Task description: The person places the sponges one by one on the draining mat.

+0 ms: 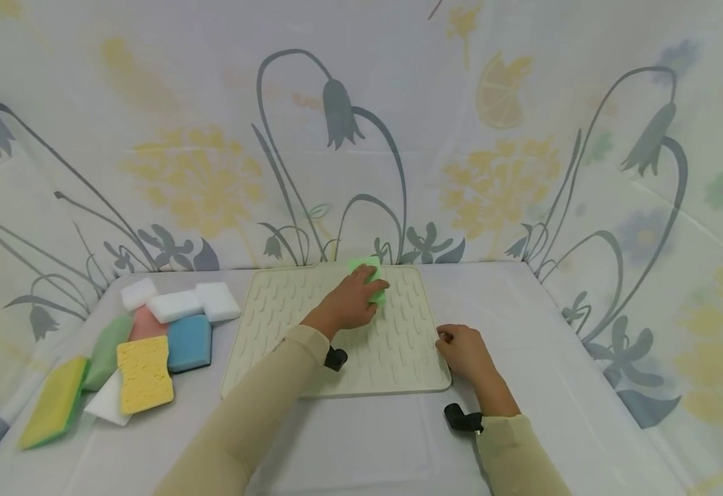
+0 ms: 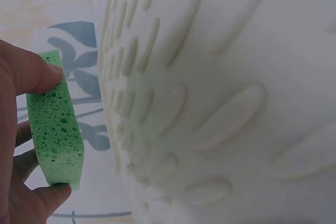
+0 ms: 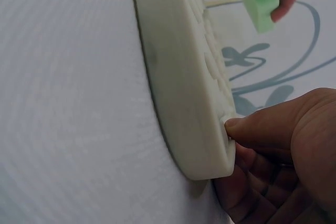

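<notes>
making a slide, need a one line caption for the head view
Left hand holds a green sponge on the ridged mat; right hand grips the mat's edge.

The middle of the table (image 1: 374,441) is taken up by a ribbed drying mat (image 1: 287,324), whose far edge lies against the patterned curtain (image 1: 213,138); no hand could pass behind it. The curtain walls in the back, left and right edges. A cluster of sponges (image 1: 151,337) fills the left side up to the mat's left edge, with only a narrow strip between them. The right hand (image 1: 463,351) blocks the mat's near right corner, and the left hand (image 1: 349,303) with a green sponge (image 1: 370,275) covers its far middle. Bare cloth lies open right of the mat and along the near edge.
</notes>
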Action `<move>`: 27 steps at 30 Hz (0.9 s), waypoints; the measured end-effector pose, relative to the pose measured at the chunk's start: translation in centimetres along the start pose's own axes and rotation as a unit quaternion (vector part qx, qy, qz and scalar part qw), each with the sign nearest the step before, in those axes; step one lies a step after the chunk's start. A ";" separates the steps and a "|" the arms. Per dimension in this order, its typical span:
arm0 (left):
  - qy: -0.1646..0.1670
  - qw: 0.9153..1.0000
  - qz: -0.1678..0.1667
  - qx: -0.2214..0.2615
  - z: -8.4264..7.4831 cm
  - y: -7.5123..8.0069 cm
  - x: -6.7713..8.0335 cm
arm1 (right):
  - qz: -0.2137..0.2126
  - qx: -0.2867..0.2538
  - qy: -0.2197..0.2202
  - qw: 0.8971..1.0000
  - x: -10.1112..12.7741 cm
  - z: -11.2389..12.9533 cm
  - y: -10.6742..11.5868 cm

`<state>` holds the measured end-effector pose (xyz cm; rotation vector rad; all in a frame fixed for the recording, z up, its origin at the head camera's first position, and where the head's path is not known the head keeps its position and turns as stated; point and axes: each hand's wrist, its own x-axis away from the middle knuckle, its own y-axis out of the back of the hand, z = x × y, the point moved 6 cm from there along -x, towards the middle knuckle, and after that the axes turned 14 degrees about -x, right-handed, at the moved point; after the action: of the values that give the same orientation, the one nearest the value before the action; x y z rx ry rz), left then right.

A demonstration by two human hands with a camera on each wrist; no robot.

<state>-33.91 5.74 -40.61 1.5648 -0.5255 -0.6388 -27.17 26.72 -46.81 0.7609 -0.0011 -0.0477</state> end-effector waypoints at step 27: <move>0.004 0.996 0.077 -0.043 -2.2 -2.8 -4.4 | -0.007 0.005 0.008 1.000 0.2 0.2 0.1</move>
<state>-35.79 10.51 -42.88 1.4305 -0.5986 -0.5305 -27.01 26.65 -46.65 0.7712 0.0181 -0.0546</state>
